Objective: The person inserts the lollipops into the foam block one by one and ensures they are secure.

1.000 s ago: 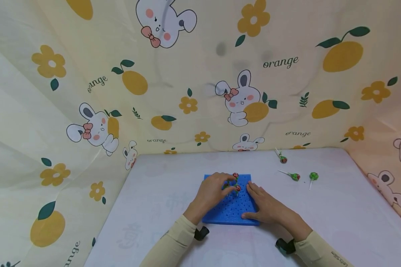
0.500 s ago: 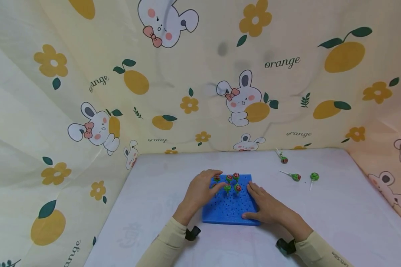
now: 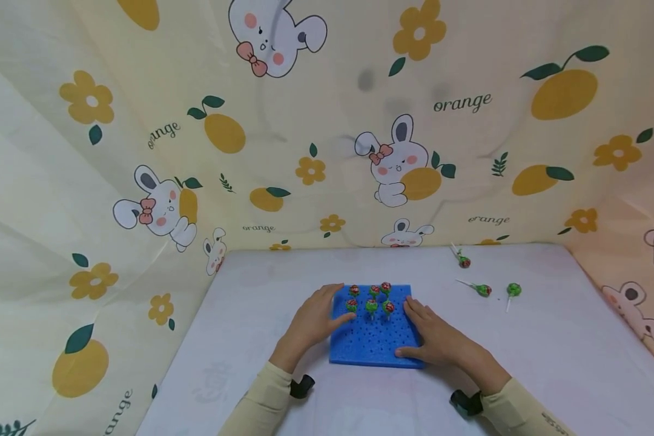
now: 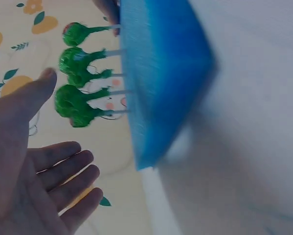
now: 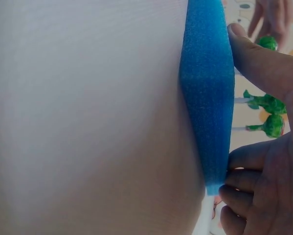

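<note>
A blue foam board (image 3: pixel 378 350) dotted with holes lies flat on the table. Two rows of three lollipops (image 3: pixel 372 307) stand upright by their sticks in its far half, in green wrappers with red tops. My left hand (image 3: pixel 310 318) is spread at the board's left edge, holding nothing; in the left wrist view its thumb (image 4: pixel 41 93) is apart from the lollipop heads (image 4: pixel 74 105). My right hand (image 3: pixel 441 338) rests on the board's right edge, thumb (image 5: pixel 254 58) and fingers (image 5: pixel 249 164) extended along it, pressing no lollipop.
Three loose lollipops lie at the table's back right: one near the back edge (image 3: pixel 464 261), one on its side (image 3: pixel 484 290), one with a green head (image 3: pixel 515 289). A patterned cloth (image 3: pixel 283 121) with rabbits and oranges hangs behind the white table (image 3: pixel 251 303).
My left hand has drawn away leftward from the lollipops, its fingers spreading and uncovering the left ones in the board. The right hand has stayed on the board's right edge.
</note>
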Tool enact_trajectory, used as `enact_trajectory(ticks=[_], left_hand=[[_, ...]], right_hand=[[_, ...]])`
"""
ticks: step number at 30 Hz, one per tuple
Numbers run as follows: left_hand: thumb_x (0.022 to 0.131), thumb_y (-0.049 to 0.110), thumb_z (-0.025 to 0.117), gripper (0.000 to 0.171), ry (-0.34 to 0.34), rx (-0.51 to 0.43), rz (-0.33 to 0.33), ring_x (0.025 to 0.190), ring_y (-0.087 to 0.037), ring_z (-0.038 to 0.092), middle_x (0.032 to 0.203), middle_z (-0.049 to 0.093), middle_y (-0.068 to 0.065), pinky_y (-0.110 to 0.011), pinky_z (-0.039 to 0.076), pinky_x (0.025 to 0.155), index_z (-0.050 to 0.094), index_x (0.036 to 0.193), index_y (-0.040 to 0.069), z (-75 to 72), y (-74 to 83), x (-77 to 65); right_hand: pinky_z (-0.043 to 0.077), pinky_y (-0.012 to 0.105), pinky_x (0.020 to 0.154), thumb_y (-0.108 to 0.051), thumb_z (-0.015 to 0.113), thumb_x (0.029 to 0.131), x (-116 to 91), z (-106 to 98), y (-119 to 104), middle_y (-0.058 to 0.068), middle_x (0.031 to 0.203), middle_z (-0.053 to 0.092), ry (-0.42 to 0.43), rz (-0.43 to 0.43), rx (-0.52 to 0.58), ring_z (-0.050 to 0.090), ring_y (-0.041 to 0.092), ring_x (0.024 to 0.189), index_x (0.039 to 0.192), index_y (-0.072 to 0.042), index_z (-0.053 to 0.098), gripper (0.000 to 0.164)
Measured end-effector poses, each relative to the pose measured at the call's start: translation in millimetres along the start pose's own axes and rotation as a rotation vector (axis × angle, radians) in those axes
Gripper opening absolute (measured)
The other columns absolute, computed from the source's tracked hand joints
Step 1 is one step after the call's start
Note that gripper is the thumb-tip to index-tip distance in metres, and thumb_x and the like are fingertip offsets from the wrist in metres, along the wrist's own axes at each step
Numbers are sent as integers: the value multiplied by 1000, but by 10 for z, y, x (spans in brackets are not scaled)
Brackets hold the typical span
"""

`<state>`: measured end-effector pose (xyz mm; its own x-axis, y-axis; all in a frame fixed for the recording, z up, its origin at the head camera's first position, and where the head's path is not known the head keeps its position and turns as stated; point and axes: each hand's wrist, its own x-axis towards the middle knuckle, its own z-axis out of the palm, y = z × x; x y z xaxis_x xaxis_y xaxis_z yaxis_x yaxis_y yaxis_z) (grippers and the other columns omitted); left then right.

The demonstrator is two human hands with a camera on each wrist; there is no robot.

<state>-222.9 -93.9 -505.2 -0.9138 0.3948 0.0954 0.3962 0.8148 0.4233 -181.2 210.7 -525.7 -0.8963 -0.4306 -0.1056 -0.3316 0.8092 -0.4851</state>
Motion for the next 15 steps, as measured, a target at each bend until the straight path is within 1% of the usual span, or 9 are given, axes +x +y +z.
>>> enact_trajectory(ticks=[5, 8, 12, 15], left_hand=[[96, 67, 71, 98, -123, 54, -11, 158, -32, 39, 172, 39, -11, -49, 38, 127, 36, 168, 9, 107, -146, -37], [92, 74, 70, 109, -188, 54, -19, 162, -31, 30, 177, 29, -8, -49, 32, 130, 29, 171, 12, 170, -214, -52], [87, 78, 73, 119, -247, 47, -18, 165, -32, 22, 180, 18, -6, -47, 26, 132, 22, 173, 13, 239, -250, -60], [85, 78, 74, 123, -269, 52, -3, 165, -31, 19, 181, 14, -7, -47, 24, 133, 20, 173, 11, 273, -251, -68]], right_hand=[[22, 65, 129, -62, 82, 88, -2, -5, -14, 31, 173, 23, 1, -1, -9, 23, 53, 159, 165, 9, 28, 118], [22, 65, 129, -62, 82, 88, 6, -3, -9, 31, 173, 23, -2, 0, -15, 23, 53, 159, 165, 9, 28, 118], [21, 64, 129, -63, 82, 88, 17, 1, 3, 31, 173, 23, -5, 3, -18, 23, 53, 159, 165, 9, 28, 118], [22, 65, 129, -64, 82, 88, 18, 0, 0, 30, 173, 23, -8, 7, -14, 23, 53, 159, 165, 8, 28, 118]])
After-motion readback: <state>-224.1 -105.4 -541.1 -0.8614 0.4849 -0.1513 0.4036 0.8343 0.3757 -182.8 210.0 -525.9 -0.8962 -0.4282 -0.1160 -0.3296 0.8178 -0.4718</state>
